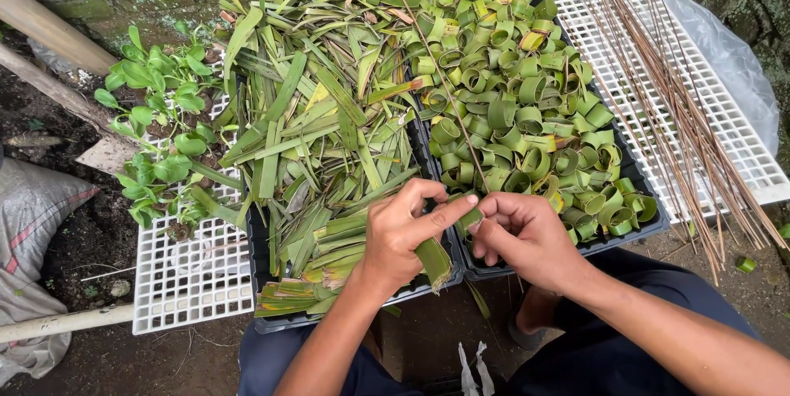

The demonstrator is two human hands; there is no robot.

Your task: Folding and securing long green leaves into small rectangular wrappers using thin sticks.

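Observation:
My left hand [401,230] grips a green leaf strip [434,263], its index finger stretched toward my right hand. My right hand [523,231] pinches the strip's rolled end [468,219] and a thin brown stick [451,95] that rises over the trays. Both hands hover above the near edge of two black trays. The left tray [257,258] holds a heap of cut green leaf strips [321,116]. The right tray [638,227] is filled with several rolled leaf rings [514,91].
A bundle of thin brown sticks [679,100] lies on a white plastic grid [609,42] at right. Another white grid [185,272] sits at left beside small green plants [160,116]. A grey sack [29,215], a bamboo pole [49,30] and soil are at far left.

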